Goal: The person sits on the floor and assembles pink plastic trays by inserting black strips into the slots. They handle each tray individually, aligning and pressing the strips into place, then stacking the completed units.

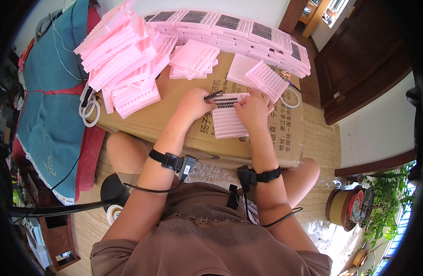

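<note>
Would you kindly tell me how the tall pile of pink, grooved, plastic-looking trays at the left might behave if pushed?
The pile would probably slide apart or topple, since its layers sit skewed. The trays look fairly stiff, given their straight edges, and perhaps light, being shallow.

So the outfit is a brown short-sleeved top (174, 253), with a darker, speckled-looking patch (202, 234) on the front and a few tiny metallic-looking bits (203, 220) along it. There's a black tab (232, 197) near the far hem too. Left forearm's got a black strap (156, 155) with a chunky dark box (187, 167), pale label on it, thin black cable (149, 189) curving off. Right forearm: another black band (269, 175), another black box (244, 177), more black cable (285, 216).
</note>
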Tool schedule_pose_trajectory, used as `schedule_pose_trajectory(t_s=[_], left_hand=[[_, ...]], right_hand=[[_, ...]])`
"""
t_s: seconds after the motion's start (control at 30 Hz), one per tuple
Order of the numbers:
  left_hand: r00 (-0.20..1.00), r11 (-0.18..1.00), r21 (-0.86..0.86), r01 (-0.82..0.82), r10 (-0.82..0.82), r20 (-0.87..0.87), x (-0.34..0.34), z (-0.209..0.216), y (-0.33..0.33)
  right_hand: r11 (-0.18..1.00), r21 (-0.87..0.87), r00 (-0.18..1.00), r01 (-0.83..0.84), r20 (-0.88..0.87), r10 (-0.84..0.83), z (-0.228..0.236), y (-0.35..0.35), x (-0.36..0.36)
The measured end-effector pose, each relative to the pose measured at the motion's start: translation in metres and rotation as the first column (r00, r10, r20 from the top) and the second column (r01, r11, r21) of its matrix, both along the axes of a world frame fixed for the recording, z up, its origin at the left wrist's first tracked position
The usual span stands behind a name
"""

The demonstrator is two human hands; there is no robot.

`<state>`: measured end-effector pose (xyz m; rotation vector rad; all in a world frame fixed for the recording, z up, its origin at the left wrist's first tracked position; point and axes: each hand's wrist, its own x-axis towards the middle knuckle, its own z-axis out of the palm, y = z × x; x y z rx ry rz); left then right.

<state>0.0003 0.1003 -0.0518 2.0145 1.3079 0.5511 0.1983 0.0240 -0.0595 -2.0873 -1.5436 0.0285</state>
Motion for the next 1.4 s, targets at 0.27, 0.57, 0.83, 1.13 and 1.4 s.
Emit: schedule_pose_trajectory(t_s=[0.27, 0.57, 0.83, 1.13, 1.4], left_hand=[[1.000, 1.000, -0.020, -0.002, 0.002, 0.025, -0.001, -0.002, 0.001], [0.996, 0.998, -0.069, -0.005, 0.011, 0.083, -0.005, -0.010, 0.001], [0.686, 0.871, -0.447, 0.203, 0.200, 0.700, -0.015, -0.008, -0.014], [0.546, 0.791, -0.412, 0.452, 0.120, 0.829, 0.004, -0.002, -0.032], [0.528, 0.764, -0.498, 0.411, 0.245, 0.813, 0.004, 0.004, -0.040]], right_hand=[[0.992, 0.065, 0.994, -0.109, -0.008, 0.110, 0.005, -0.006, 0.018], [0.945, 0.011, 0.945, -0.326, 0.001, 0.326, -0.003, -0.006, -0.030], [0.953, 0.090, 0.946, -0.289, -0.125, 0.298, 0.006, -0.003, -0.029], [0.930, 0.236, 0.280, -0.282, -0.907, 0.315, 0.027, 0.007, -0.036], [0.916, 0.339, 0.014, -0.217, -0.937, 0.350, 0.032, 0.003, -0.030]])
